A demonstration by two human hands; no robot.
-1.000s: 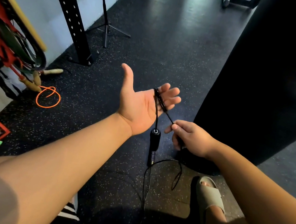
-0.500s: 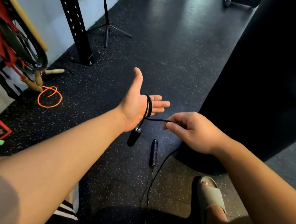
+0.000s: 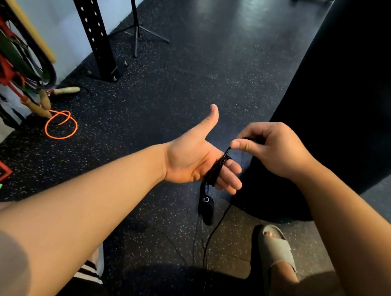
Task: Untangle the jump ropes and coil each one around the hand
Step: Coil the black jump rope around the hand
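— How does the left hand (image 3: 193, 157) lie?

— Palm up, thumb out, fingers straight and close together. The black jump rope (image 3: 213, 170) is wound in several turns round those fingers, at their base.

— And the right hand (image 3: 272, 149)?

— Just beside the left fingertips and slightly above them. Its thumb and forefinger pinch the rope where it leaves the coil, and the other fingers are curled.

— Where is the rest of the rope?

— One black handle (image 3: 207, 208) hangs just under the left hand. A loose strand drops below the right hand to the floor (image 3: 203, 59).

— Further out?

— Below the right hand, a foot in a grey sandal (image 3: 275, 250). Beyond the right hand, a big black punching bag (image 3: 363, 97). Well to the left of the left hand, an orange jump rope (image 3: 61, 124) lies looped on the floor with its wooden handles (image 3: 66, 90) beside it.
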